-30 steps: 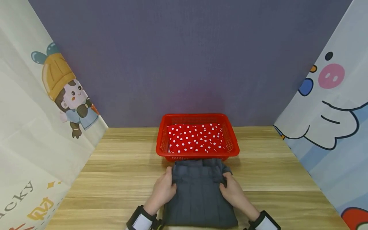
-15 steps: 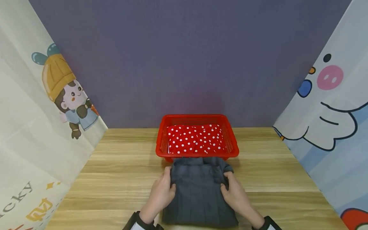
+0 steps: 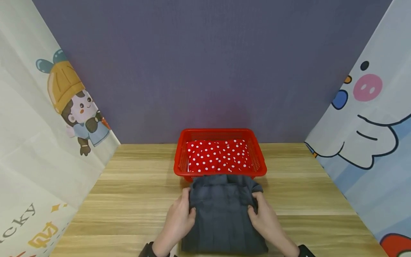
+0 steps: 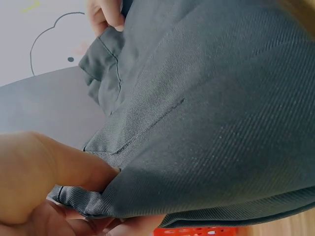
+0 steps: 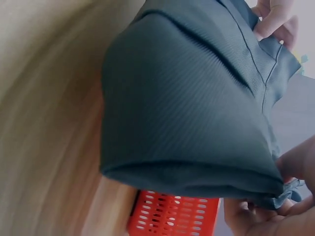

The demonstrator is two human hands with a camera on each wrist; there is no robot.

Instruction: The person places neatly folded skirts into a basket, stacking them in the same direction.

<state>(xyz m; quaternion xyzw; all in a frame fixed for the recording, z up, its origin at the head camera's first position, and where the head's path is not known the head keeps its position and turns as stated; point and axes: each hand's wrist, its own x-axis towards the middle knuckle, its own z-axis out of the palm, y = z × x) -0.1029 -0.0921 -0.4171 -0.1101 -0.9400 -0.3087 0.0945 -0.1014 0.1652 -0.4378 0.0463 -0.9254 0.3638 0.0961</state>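
A dark grey twill garment (image 3: 224, 225) with pleat-like lines, folded into a block, is in front of the red basket. My left hand (image 3: 179, 216) grips its left side near the far end, with the thumb on top. My right hand (image 3: 264, 217) pinches the right side at about the same height. In the left wrist view, the thumb and fingers of my left hand (image 4: 44, 182) hold a bunched edge of cloth. Fabric hangs in a broad rounded fold (image 5: 187, 113) from my right hand (image 5: 280, 214) in the right wrist view. Its exact kind cannot be told.
A red plastic basket (image 3: 178, 159) stands against the dark back wall (image 3: 208, 71); the garment's far edge overlaps its front rim in the head view. Inside lies a red cloth with white dots (image 3: 218, 155). Printed white sheets (image 3: 25, 142) flank the wooden table (image 3: 128, 207).
Both hands keep their hold. The garment's far end rises slightly toward the basket and spreads a little, as my right hand shifts slightly right and my left hand slightly left.
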